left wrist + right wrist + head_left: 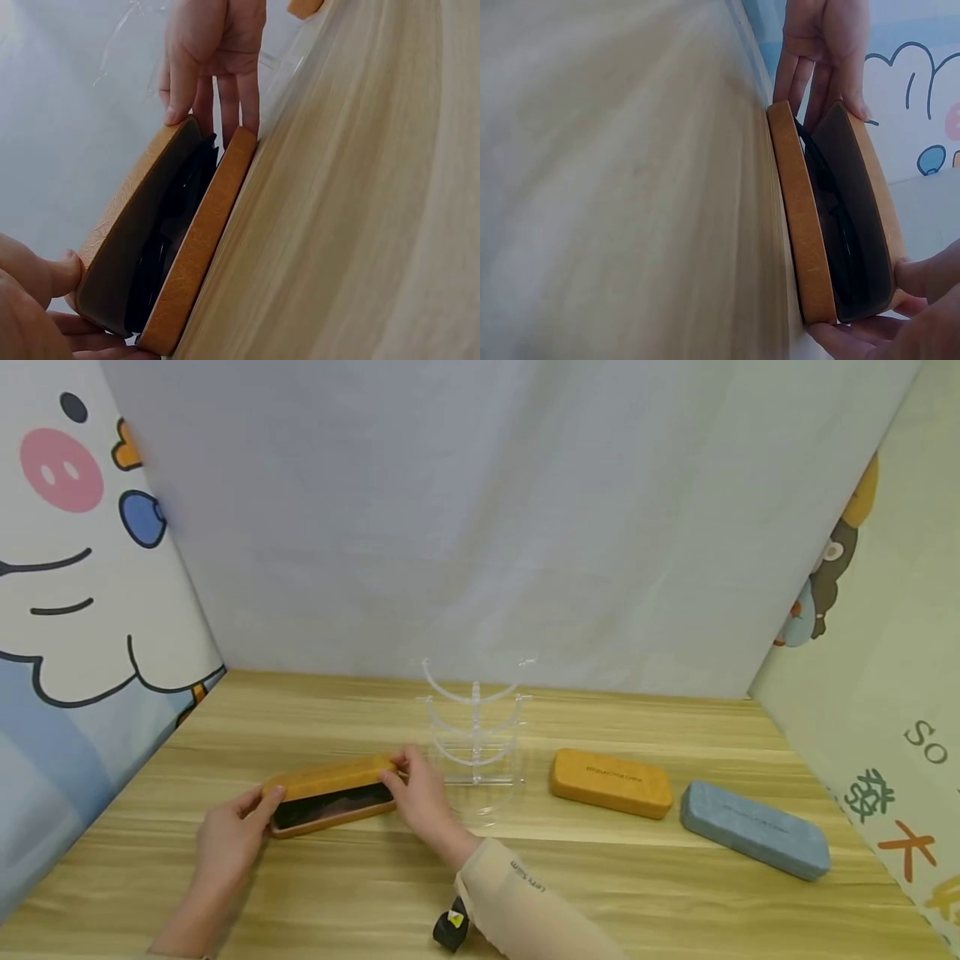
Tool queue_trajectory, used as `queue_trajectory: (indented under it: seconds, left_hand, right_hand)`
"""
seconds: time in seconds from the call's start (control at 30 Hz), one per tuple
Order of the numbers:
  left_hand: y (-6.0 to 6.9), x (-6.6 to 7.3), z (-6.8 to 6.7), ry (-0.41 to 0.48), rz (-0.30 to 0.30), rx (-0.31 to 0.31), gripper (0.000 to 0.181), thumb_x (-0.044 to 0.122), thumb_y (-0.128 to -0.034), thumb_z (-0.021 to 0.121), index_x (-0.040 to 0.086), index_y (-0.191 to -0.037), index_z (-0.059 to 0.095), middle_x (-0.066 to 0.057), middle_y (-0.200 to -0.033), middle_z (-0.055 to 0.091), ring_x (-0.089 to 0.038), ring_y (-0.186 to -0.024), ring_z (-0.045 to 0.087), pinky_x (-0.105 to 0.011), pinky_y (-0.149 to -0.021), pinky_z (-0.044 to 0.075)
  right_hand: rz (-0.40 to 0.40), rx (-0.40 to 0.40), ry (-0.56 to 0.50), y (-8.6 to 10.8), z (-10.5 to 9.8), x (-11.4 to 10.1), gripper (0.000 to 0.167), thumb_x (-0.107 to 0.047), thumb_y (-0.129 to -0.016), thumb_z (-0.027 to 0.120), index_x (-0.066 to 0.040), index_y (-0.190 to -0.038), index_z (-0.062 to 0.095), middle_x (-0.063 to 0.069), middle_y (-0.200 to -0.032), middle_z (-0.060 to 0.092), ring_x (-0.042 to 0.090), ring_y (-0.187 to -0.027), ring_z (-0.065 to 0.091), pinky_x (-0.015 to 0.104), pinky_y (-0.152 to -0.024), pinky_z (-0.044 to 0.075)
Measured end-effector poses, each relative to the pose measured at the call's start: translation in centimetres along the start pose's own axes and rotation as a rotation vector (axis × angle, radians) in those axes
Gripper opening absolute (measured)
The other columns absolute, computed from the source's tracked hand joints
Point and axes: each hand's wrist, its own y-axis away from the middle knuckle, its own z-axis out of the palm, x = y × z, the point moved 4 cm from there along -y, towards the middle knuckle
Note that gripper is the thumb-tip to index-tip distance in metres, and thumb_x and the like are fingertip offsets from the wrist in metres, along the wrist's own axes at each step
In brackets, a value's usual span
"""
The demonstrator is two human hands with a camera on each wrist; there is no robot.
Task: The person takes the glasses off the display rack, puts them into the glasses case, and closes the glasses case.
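Observation:
An orange-yellow glasses case rests on the table at the left, its lid partly raised. Inside it lies a pair of dark glasses, mostly shadowed by the lid. My left hand grips the case's left end, thumb on the lid edge and fingers at the end of the base. At the other end my right hand holds it the same way, thumb against the lid. Both wrist views show the gap between lid and base, with the glasses between them.
Just right of my right hand stands a clear tiered display stand. Farther right lie a closed orange-yellow case and a closed blue case. A small black object shows beside my right sleeve. A grey curtain hangs behind the table.

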Motion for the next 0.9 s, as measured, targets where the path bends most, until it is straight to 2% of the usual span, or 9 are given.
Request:
queue_trajectory:
  seconds: [0.17, 0.27, 0.33, 0.4, 0.67, 0.9]
  left_hand:
    - [0.0, -0.3, 0.0, -0.020, -0.009, 0.015, 0.071, 0.054, -0.0882, 0.045, -0.003, -0.131, 0.045, -0.022, -0.109, 0.062, -0.028, -0.093, 0.057, -0.037, -0.081, 0.045]
    - [0.2, -0.3, 0.1, -0.036, -0.012, -0.010, 0.071, 0.054, -0.0882, 0.046, -0.003, -0.131, 0.044, -0.022, -0.114, 0.060, -0.035, -0.103, 0.055, -0.043, -0.086, 0.045]
    - [0.3, -0.3, 0.1, -0.040, -0.002, -0.029, 0.069, 0.051, -0.0884, 0.049, -0.004, -0.131, 0.043, -0.024, -0.124, 0.052, -0.041, -0.116, 0.046, -0.050, -0.095, 0.038]
    - [0.3, -0.2, 0.2, -0.045, 0.007, -0.052, 0.068, 0.047, -0.0885, 0.052, -0.005, -0.132, 0.042, -0.026, -0.131, 0.042, -0.042, -0.124, 0.035, -0.051, -0.100, 0.032]
    - [0.2, 0.1, 0.6, 0.000, 0.003, -0.079, 0.061, 0.028, -0.0885, 0.059, -0.010, -0.131, 0.038, -0.030, -0.130, 0.041, -0.039, -0.120, 0.043, -0.041, -0.094, 0.040]
    - [0.2, 0.0, 1.0, 0.017, -0.011, -0.126, 0.064, 0.024, -0.0885, 0.059, -0.014, -0.132, 0.034, -0.033, -0.130, 0.039, -0.041, -0.121, 0.041, -0.045, -0.096, 0.039]
  right_hand:
    - [0.025, 0.003, -0.025, 0.2, 0.0, 0.2, 0.017, -0.019, -0.089, 0.058, -0.008, -0.102, 0.056, 0.008, -0.112, 0.061, 0.023, -0.105, 0.059, 0.028, -0.079, 0.051]
    - [0.041, 0.017, -0.024, 0.2, -0.1, 0.3, 0.017, -0.017, -0.087, 0.062, -0.007, -0.100, 0.059, 0.007, -0.109, 0.063, 0.022, -0.103, 0.060, 0.027, -0.079, 0.051]
    - [0.043, 0.034, -0.028, 0.2, -0.1, 0.4, 0.017, -0.013, -0.084, 0.064, -0.005, -0.099, 0.060, 0.009, -0.107, 0.064, 0.022, -0.102, 0.061, 0.026, -0.080, 0.051]
    - [0.040, 0.054, -0.025, 0.2, -0.1, 0.5, 0.018, -0.009, -0.081, 0.067, -0.004, -0.098, 0.062, 0.010, -0.106, 0.065, 0.022, -0.102, 0.061, 0.025, -0.081, 0.051]
    - [0.029, 0.080, -0.013, 0.1, -0.3, 0.8, 0.020, -0.003, -0.075, 0.071, -0.003, -0.093, 0.063, 0.009, -0.099, 0.067, 0.020, -0.094, 0.063, 0.022, -0.076, 0.051]
    - [0.021, 0.079, -0.047, 0.2, -0.1, 1.3, 0.021, 0.002, -0.073, 0.072, 0.000, -0.091, 0.062, 0.011, -0.097, 0.066, 0.020, -0.092, 0.064, 0.020, -0.073, 0.051]
